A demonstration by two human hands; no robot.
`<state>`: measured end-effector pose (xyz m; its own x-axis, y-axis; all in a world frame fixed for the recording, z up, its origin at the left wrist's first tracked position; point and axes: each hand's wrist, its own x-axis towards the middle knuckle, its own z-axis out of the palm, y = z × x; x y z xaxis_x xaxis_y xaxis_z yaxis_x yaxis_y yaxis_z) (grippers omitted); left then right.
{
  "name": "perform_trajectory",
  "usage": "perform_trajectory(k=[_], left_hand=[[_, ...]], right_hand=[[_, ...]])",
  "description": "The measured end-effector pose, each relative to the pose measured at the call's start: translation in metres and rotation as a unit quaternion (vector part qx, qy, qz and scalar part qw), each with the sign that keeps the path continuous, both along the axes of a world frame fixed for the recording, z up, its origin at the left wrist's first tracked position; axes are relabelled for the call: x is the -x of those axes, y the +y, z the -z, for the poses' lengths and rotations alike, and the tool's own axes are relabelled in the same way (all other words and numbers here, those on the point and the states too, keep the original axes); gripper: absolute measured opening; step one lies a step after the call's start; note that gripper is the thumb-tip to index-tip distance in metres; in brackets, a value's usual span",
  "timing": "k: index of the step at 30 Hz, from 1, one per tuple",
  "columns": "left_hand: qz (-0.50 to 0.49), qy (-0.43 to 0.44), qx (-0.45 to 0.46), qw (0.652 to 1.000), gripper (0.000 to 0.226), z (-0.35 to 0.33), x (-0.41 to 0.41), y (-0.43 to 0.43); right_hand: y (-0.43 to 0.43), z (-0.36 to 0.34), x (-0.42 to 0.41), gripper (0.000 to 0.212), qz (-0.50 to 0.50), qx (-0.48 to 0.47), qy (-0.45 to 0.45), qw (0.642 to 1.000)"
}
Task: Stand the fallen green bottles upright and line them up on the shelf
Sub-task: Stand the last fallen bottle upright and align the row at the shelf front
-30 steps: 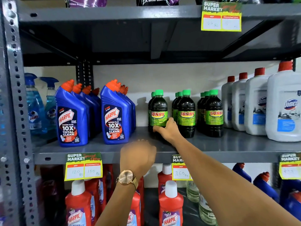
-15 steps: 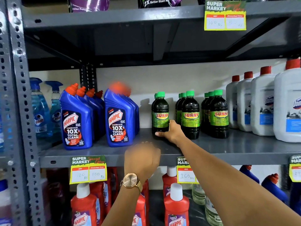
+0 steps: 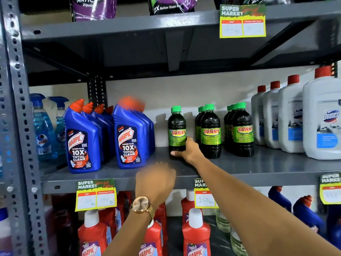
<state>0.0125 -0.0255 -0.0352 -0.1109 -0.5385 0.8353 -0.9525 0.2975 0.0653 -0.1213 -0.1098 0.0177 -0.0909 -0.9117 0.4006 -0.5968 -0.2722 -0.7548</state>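
Observation:
Dark bottles with green caps and green SUNNY labels stand upright in three rows on the grey middle shelf (image 3: 258,167). My right hand (image 3: 188,151) grips the base of the leftmost green bottle (image 3: 176,126), thumb in front, fingers behind it. A second row of green bottles (image 3: 210,130) stands just to its right, and a third row (image 3: 241,128) further right. My left hand (image 3: 156,179), with a gold watch on the wrist, hovers as a loose fist at the shelf's front edge and holds nothing. No bottle lies on its side in view.
Blue Harpic bottles (image 3: 129,137) stand left of the green ones, blue spray bottles (image 3: 44,126) at the far left. White Domex jugs (image 3: 321,117) fill the right end. Price tags (image 3: 96,194) hang on the shelf edge. Red Harpic bottles (image 3: 195,233) are below.
My right hand has slid the leftmost green bottle a little further left, widening its gap from the second row. The view has moved closer. My left hand stays by the shelf edge.

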Motion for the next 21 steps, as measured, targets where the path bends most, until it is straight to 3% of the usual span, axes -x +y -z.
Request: perform_trajectory(k=[11,21], left_hand=[[-0.004,0.004,-0.024,1.000,0.030,-0.0019,0.0009,0.0023],[-0.005,0.005,-0.020,1.000,0.033,-0.0021,0.0025,-0.0012]], right_hand=[[-0.0066,0.0013,-0.0007,0.081,-0.012,-0.002,0.000,1.000],[-0.0082,0.0036,0.0010,0.074,0.003,0.006,-0.008,1.000]])
